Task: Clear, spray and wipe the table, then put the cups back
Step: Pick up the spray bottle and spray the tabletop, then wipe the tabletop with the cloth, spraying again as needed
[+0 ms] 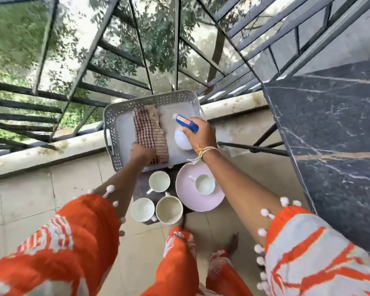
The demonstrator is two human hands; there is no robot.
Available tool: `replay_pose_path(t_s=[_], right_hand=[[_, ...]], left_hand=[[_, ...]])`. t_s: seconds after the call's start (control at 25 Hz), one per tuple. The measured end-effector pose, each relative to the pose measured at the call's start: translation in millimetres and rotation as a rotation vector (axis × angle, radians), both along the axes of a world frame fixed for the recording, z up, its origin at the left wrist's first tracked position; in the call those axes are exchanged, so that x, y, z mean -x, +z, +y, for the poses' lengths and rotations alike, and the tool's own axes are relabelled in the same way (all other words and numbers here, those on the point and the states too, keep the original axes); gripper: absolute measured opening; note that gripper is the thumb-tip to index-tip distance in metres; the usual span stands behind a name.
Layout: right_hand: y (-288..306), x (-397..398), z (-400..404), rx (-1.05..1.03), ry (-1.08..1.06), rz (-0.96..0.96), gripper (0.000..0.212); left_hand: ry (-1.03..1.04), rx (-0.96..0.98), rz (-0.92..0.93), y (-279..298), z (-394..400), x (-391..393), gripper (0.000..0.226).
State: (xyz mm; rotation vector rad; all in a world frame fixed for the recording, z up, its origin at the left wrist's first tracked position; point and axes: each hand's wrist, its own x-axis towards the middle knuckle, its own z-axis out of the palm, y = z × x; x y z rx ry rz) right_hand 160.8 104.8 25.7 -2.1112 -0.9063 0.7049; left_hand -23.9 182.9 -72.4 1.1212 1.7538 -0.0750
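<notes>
Seen from above, a person in orange and white sleeves (pixel 77 236) trimmed with small pompoms reaches both arms forward over a small dark stool-like stand (pixel 142 185) on a pale tiled floor (pixel 30 189). Closest on the stand sit two empty white cups, one at the left (pixel 142 209) and a slightly larger one (pixel 169 209) touching it on the right. Just beyond them is a third cup (pixel 159 181), and to its right a pale pink plate (pixel 192 199) carries a fourth cup (pixel 205 184). Farther on, a grey tray (pixel 120 116) with perforated sides rests partly on the stand. The left hand (pixel 141 153) curls its fingers around the near end of a brown checked cloth (pixel 150 131) lying lengthwise in the tray. The right hand (pixel 201 133), a thread band at its wrist, grips the neck of a white spray bottle (pixel 183 139) with a blue trigger head (pixel 187 123), holding it over the right side of the tray. To the right stands a dark marble table (pixel 329 129), well apart from the cups. Beyond the tray run a low ledge (pixel 51 150) and dark metal railings (pixel 73 92) with trees behind.
</notes>
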Motion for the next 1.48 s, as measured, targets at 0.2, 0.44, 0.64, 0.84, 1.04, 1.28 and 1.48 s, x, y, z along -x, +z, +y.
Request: replay_pose_path(t_s=[0.2,0.44,0.64,0.84,1.04,1.28,1.48], right_hand=[[-6,-3,-2,-0.03,-0.049,0.051,0.032],[10,0,-5,0.018,-0.026,0.113,0.042],[52,32,-42,-0.108,-0.275,-0.004,0.043],[59,45,-58,0.109,-0.424,0.718,0.04],[108,-6,-126,0.053,-0.43,1.125,0.035],[105,-133,-204,-0.162,-0.774,0.78,0.027],[137,-211,-262,-0.256,-0.829,0.569,0.025]], left_hand=[[0.166,-0.018,0.056,6,0,-16,0.074],[0.609,0.073,-0.457,55,-5,-28,0.005],[0.574,0.219,-0.746,128,-41,-10,0.031],[0.473,0.256,-0.819,179,-99,-14,0.021],[0.11,0.452,-0.83,223,-155,-66,0.031],[-0.26,0.555,-0.81,247,-216,-167,0.017],[-0.431,0.428,-0.758,245,-265,-257,0.015]])
